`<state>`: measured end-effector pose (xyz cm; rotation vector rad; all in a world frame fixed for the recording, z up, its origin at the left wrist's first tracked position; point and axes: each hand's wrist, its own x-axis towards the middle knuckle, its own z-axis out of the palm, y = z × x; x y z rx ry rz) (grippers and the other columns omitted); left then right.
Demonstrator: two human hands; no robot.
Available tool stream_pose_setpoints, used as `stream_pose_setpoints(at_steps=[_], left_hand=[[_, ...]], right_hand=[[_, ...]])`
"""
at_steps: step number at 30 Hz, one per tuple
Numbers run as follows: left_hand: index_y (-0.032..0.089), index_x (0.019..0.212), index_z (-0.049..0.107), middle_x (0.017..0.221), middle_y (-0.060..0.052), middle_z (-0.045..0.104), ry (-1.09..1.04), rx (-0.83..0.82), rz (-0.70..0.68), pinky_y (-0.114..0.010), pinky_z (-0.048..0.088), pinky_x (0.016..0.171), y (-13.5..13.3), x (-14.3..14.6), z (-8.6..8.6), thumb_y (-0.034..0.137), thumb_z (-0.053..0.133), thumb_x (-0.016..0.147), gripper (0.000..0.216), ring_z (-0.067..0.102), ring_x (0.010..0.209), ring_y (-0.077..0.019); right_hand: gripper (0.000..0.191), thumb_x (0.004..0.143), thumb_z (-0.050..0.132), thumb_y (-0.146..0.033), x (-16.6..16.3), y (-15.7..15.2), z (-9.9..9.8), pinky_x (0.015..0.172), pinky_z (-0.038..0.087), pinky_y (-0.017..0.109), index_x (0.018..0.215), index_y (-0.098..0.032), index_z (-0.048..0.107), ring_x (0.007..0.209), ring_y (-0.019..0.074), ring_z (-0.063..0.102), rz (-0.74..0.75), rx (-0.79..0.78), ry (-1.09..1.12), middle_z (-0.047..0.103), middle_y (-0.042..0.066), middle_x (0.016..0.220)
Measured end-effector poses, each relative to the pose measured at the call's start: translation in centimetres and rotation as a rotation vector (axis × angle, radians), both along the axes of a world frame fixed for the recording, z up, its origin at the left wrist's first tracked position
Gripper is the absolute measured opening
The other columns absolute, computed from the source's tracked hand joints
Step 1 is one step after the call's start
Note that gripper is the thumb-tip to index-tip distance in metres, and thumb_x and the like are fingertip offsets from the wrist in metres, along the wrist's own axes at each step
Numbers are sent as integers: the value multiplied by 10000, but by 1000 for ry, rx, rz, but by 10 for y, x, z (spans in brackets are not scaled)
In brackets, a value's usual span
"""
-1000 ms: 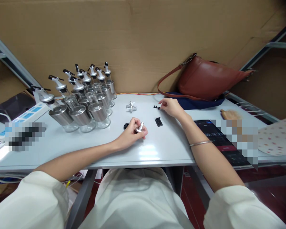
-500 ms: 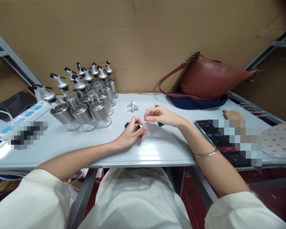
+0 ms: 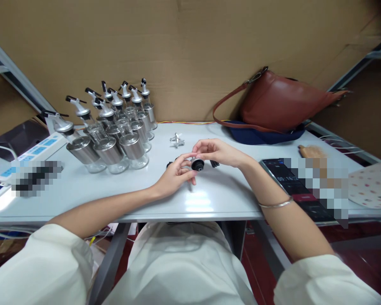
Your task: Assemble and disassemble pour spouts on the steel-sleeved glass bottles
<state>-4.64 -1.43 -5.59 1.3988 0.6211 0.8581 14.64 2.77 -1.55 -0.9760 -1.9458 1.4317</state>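
Grey table (image 3: 82,190), left hand (image 3: 174,176) and right hand (image 3: 217,152) pinching black stopper (image 3: 197,164), grip closed

**A small assembly bench in a workshop**

I'm looking at a makeshift packing or assembly station: a plain white table (image 3: 82,190) walled off with cardboard sheets (image 3: 190,51), metal shelving struts (image 3: 15,76) at the sides, a batch of identical glass dispenser bottles (image 3: 114,131) lined up, loose spout parts (image 3: 177,140), and a power strip (image 3: 34,150).
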Motion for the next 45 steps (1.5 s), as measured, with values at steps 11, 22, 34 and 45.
stream_pose_setpoints(at_steps=[11, 22, 34, 45], left_hand=[[157, 835, 513, 729, 34, 547, 53, 212, 192, -181, 421, 549, 3, -5, 7, 310, 653, 777, 215, 512, 548, -40], [177, 861, 456, 841, 15, 508, 89, 131, 155, -177, 466, 511, 4, -1, -3, 356, 678, 748, 307, 573, 683, -90], [203, 932, 473, 968, -11, 507, -35, 254, 184, -287, 458, 880, 0, -2, -1, 276, 798, 621, 456, 544, 951, -132], [210, 942, 406, 786, 19, 599, 1, 172, 125, -233, 435, 649, -1, -3, -2, 382, 713, 729, 411, 570, 686, -97]], right_hand=[[299, 737, 689, -405, -4, -9, 7, 521, 346, 219, 720, -154, 527, 536, 76, 495, 6, -2, 14, 565, -34, 577], [342, 602, 787, -242, -7, -15, 5, 738, 484, 278, 853, -152, 574, 730, 106, 604, 210, -197, -6, 643, -13, 771], [284, 645, 761, -283, -4, -12, 8, 689, 461, 265, 819, -158, 576, 683, 96, 577, 65, -102, 76, 619, -16, 749], [424, 746, 618, -547, -13, -20, 12, 611, 441, 266, 631, -143, 560, 542, 110, 546, 199, -100, -202, 575, -5, 563]])
